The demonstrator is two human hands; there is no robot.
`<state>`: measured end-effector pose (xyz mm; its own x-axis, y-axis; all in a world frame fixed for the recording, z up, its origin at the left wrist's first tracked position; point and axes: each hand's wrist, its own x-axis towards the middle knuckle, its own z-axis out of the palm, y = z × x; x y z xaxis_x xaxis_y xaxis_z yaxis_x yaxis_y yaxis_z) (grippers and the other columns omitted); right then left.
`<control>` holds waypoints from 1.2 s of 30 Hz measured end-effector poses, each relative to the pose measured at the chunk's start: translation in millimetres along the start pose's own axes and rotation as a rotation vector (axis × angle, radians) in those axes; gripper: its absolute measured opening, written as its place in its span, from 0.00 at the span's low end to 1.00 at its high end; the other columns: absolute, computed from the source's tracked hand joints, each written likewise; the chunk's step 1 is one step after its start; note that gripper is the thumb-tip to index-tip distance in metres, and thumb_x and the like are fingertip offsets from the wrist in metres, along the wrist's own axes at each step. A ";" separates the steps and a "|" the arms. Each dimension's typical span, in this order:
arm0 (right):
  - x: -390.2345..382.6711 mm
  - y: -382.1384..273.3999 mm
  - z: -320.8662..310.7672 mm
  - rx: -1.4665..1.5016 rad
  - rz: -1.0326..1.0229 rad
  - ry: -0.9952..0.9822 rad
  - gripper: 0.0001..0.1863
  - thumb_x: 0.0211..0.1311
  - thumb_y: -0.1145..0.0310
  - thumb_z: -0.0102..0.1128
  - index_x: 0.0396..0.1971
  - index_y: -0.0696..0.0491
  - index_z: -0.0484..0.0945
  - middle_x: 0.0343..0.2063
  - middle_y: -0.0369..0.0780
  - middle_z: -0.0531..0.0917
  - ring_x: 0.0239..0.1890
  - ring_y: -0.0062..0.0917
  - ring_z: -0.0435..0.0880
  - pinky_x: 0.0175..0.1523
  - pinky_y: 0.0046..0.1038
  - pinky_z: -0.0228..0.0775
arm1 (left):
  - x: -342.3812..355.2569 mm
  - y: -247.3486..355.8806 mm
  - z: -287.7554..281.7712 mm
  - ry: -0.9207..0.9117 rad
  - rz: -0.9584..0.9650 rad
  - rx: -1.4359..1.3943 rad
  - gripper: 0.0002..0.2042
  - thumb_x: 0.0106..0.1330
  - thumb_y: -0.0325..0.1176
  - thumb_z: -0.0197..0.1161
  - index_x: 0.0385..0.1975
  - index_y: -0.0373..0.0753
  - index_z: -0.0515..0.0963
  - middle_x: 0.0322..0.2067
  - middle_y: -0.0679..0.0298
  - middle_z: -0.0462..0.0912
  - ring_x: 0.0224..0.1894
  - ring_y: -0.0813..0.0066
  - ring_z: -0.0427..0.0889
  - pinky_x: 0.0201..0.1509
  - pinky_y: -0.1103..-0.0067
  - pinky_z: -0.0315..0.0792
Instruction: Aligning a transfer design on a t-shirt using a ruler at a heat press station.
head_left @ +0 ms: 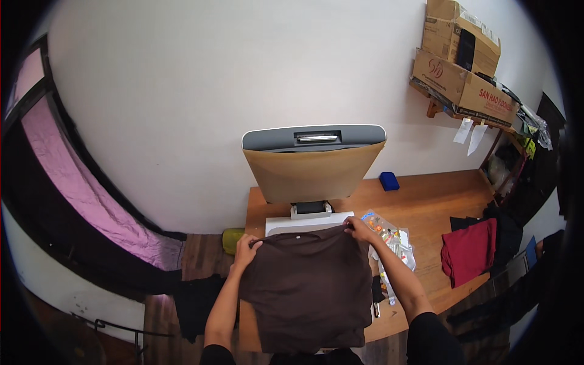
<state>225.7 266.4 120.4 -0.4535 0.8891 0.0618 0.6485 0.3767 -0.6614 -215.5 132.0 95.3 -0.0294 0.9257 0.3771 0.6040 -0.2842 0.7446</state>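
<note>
A dark brown T-shirt (pixel 310 292) is spread out in front of me, its neckline on the far side and its hem close to my body. My left hand (pixel 246 250) pinches the shirt's left shoulder. At the right shoulder, my right hand (pixel 360 231) grips the cloth between thumb and fingers. The shirt covers most of a pale flat platen (pixel 277 226), whose far edge shows beyond the collar. Behind it stands a raised heat press lid (pixel 313 173), grey on top with a tan cover.
Plastic bags of small items (pixel 392 240) lie right of the shirt on the wooden table (pixel 426 213). A blue case (pixel 389 181) sits near the wall. Folded red cloth (pixel 468 252) rests at the right, beside black cloth. Cardboard boxes (pixel 462 79) stand on a shelf above.
</note>
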 end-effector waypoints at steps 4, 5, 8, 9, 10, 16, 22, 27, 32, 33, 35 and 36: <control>-30.5 -46.5 -76.9 -0.112 0.013 -0.120 0.12 0.49 0.73 0.74 0.33 0.56 0.81 0.31 0.44 0.82 0.35 0.35 0.81 0.42 0.33 0.73 | -2.2 88.8 -49.4 0.076 0.056 0.112 0.11 0.56 0.29 0.73 0.32 0.32 0.78 0.29 0.55 0.78 0.32 0.59 0.79 0.39 0.72 0.74; -38.9 -62.2 -91.8 -0.075 -0.123 -0.062 0.12 0.48 0.73 0.74 0.32 0.56 0.80 0.30 0.44 0.82 0.34 0.35 0.81 0.40 0.33 0.72 | -5.8 112.3 -61.6 0.039 0.067 0.148 0.12 0.56 0.30 0.73 0.32 0.32 0.77 0.29 0.56 0.77 0.31 0.59 0.79 0.38 0.72 0.74; -71.2 -105.0 -132.5 -0.017 -0.352 0.012 0.13 0.47 0.73 0.75 0.29 0.56 0.78 0.28 0.42 0.81 0.32 0.31 0.80 0.35 0.31 0.70 | -28.7 179.7 -90.1 0.034 0.061 0.254 0.14 0.55 0.31 0.74 0.30 0.32 0.75 0.26 0.56 0.74 0.28 0.59 0.76 0.34 0.72 0.71; -84.6 -116.2 -146.2 0.010 -0.379 -0.009 0.13 0.48 0.72 0.76 0.28 0.56 0.77 0.25 0.41 0.79 0.29 0.28 0.78 0.33 0.29 0.68 | -39.0 199.7 -98.2 -0.020 0.064 0.261 0.14 0.54 0.32 0.74 0.29 0.32 0.74 0.24 0.56 0.73 0.27 0.58 0.75 0.32 0.71 0.70; -99.6 -126.0 -157.5 0.006 -0.329 -0.054 0.14 0.48 0.71 0.76 0.28 0.57 0.76 0.23 0.39 0.78 0.27 0.25 0.76 0.31 0.27 0.66 | -50.4 218.1 -105.6 0.048 0.076 0.328 0.17 0.52 0.34 0.76 0.25 0.33 0.72 0.22 0.57 0.72 0.24 0.56 0.73 0.28 0.70 0.67; -189.2 -166.1 -200.4 0.056 -0.199 -0.069 0.17 0.50 0.66 0.77 0.28 0.58 0.76 0.17 0.39 0.73 0.21 0.23 0.70 0.28 0.27 0.62 | -108.8 300.7 -145.1 0.128 0.010 0.576 0.23 0.45 0.40 0.80 0.18 0.34 0.68 0.18 0.59 0.68 0.20 0.57 0.70 0.24 0.71 0.64; -282.3 -210.7 -233.0 0.644 -0.499 -0.182 0.12 0.59 0.66 0.71 0.31 0.56 0.77 0.24 0.29 0.77 0.30 0.11 0.71 0.34 0.19 0.62 | -138.0 358.6 -181.4 0.294 -0.034 0.256 0.09 0.46 0.24 0.74 0.22 0.31 0.79 0.18 0.60 0.76 0.20 0.75 0.72 0.25 0.78 0.65; -355.5 -276.7 -246.9 0.510 -0.615 -0.141 0.03 0.58 0.76 0.64 0.30 0.56 0.77 0.23 0.31 0.77 0.27 0.13 0.71 0.33 0.18 0.61 | -160.0 394.3 -219.6 0.270 0.361 0.402 0.03 0.51 0.20 0.66 0.25 0.31 0.81 0.21 0.56 0.78 0.23 0.62 0.78 0.28 0.72 0.69; -383.0 -336.5 -230.0 -0.166 -0.434 0.425 0.09 0.53 0.79 0.66 0.33 0.60 0.76 0.27 0.44 0.75 0.31 0.34 0.78 0.38 0.29 0.71 | -201.6 423.5 -247.8 0.221 0.426 0.329 0.05 0.51 0.21 0.69 0.25 0.32 0.80 0.19 0.59 0.75 0.20 0.69 0.73 0.24 0.77 0.63; -394.9 -344.5 -226.8 -0.154 -0.409 0.406 0.09 0.52 0.78 0.66 0.33 0.60 0.76 0.27 0.44 0.75 0.32 0.35 0.77 0.38 0.29 0.71 | -207.1 427.4 -252.3 0.212 0.452 0.320 0.05 0.52 0.22 0.71 0.25 0.32 0.80 0.18 0.60 0.74 0.19 0.70 0.72 0.24 0.77 0.62; -413.7 -355.6 -221.3 -0.091 -0.551 0.310 0.07 0.50 0.77 0.64 0.28 0.59 0.74 0.28 0.41 0.75 0.33 0.31 0.76 0.39 0.27 0.68 | -212.3 432.2 -264.1 0.257 0.475 0.324 0.05 0.54 0.23 0.71 0.24 0.31 0.80 0.16 0.61 0.73 0.18 0.73 0.70 0.23 0.77 0.61; -422.0 -359.0 -219.1 0.016 -0.640 0.275 0.06 0.50 0.77 0.62 0.27 0.58 0.74 0.28 0.40 0.75 0.33 0.28 0.75 0.40 0.27 0.67 | -213.3 433.5 -268.6 0.258 0.469 0.270 0.06 0.55 0.23 0.71 0.23 0.31 0.79 0.15 0.62 0.71 0.17 0.76 0.67 0.22 0.78 0.58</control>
<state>318.2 -187.1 495.5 -0.5708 0.5278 0.6290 0.2956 0.8468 -0.4422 -161.3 -255.8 485.5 0.1168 0.6167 0.7785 0.7792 -0.5430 0.3132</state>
